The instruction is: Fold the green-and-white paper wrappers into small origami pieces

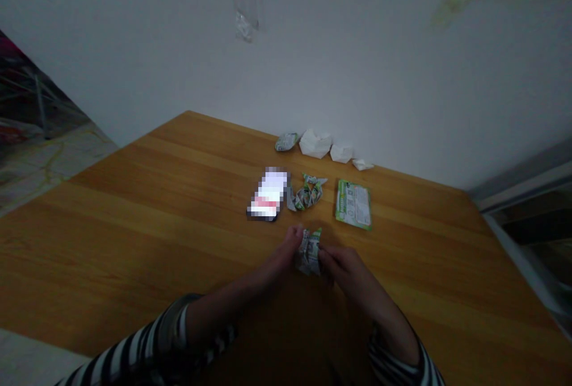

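Between my two hands, a little above the wooden table (201, 207), is a small piece of folded printed paper (309, 252), grey-white with green tips. My left hand (288, 249) is closed on its left side. From the right, my right hand (342, 264) pinches its edge with thumb and fingers. Just beyond lies a folded paper figure (308, 194) made of the same kind of printed paper, bent into a curve with a pointed tip. Left of that figure a phone (269, 194) lies flat with its screen lit and blurred.
A green-and-white packet (354, 204) lies right of the folded figure. Along the wall stand a grey-green folded paper piece (286, 142) and white folded papers, the largest (315, 143) at left. A clear plastic bag (245, 2) hangs on the wall (156, 34).
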Demonstrator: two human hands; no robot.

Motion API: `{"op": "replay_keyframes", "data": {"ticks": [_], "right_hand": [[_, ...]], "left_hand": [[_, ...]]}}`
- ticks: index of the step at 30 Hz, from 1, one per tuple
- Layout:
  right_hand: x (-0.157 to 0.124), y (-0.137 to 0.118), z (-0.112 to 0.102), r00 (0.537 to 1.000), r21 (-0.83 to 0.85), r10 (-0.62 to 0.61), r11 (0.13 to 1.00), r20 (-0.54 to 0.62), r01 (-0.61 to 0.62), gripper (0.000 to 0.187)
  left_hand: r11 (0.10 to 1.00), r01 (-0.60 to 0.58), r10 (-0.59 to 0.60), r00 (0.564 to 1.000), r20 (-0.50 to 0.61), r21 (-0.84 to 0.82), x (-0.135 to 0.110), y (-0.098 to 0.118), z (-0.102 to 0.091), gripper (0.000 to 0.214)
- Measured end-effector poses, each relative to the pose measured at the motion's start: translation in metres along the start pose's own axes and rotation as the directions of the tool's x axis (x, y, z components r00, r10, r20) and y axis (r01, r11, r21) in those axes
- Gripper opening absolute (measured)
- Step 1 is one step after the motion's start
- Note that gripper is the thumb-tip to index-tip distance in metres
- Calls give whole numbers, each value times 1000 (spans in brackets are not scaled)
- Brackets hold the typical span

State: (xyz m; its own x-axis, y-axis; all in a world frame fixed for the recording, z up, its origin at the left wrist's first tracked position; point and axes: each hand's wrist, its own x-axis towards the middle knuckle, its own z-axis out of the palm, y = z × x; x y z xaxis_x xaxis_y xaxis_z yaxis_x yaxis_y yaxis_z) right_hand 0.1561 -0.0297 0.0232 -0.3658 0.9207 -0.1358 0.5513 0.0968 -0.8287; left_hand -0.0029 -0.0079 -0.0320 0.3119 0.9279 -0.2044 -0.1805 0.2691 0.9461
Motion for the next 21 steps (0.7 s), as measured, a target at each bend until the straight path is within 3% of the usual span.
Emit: {"op": "replay_keyframes", "data": {"ticks": [5, 9, 16, 21], "right_hand": [[0, -4, 0, 997, -314, 40, 948, -64, -58, 30], [-3, -8, -2, 999, -424, 9, 905, -47, -28, 26], [-5, -12, -8, 998, -508, -38, 860, 43, 54, 29], [1, -14, -5, 994, -631, -29, 770, 107, 90, 29]], "left_hand": [[954, 66, -35, 993, 109, -293, -9, 13, 4, 30], [907, 101, -45, 989, 143, -409, -11, 18, 5, 24], [883, 150, -74, 980, 184, -446, -11, 16, 6, 31], [915, 162, -90, 975, 203, -370, -11, 14, 3, 35]]}}
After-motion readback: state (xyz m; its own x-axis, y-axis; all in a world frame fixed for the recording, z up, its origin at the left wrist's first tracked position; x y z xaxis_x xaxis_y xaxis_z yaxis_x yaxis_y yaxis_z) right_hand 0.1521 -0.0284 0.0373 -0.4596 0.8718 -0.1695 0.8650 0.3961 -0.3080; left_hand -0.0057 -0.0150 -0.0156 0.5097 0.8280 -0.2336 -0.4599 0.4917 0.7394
